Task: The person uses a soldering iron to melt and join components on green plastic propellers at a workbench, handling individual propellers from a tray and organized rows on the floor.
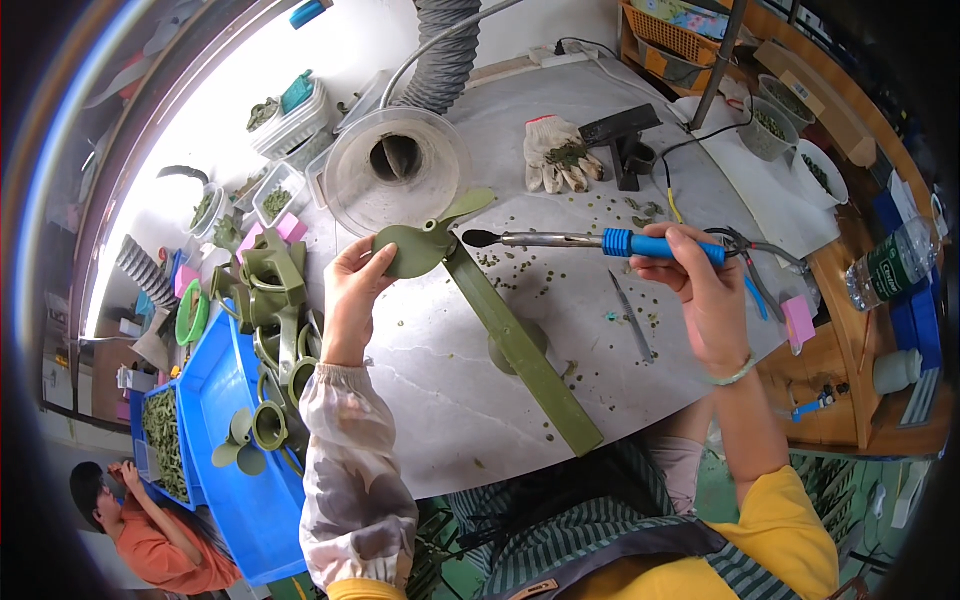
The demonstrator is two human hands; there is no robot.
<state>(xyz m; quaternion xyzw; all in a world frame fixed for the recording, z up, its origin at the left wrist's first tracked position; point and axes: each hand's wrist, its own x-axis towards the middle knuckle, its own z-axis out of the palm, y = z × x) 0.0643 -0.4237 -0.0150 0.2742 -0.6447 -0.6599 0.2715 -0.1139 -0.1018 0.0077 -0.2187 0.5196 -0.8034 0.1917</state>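
Note:
My left hand (352, 300) pinches one blade of an olive-green propeller-shaped part (412, 252) between thumb and fingers. Its hub meets the upper end of a long olive-green bar (525, 350), which slants across the table above a round green piece (508, 352). Closed around a blue handle, my right hand (700, 305) holds a soldering iron (640, 245). The iron's dark, spoon-like tip points left, close beside the hub; whether it touches is unclear. Small green crumbs lie around the bar, and a slim metal tweezer-like tool (632, 320) rests below the iron.
A grey duct hose (448, 60) ends at a clear round hood (345, 170). A stained work glove (550, 150), a black stand (625, 140) and pliers (760, 255) lie beyond. At left, a blue bin (215, 365) holds green parts; a person in orange (165, 550) sits further off.

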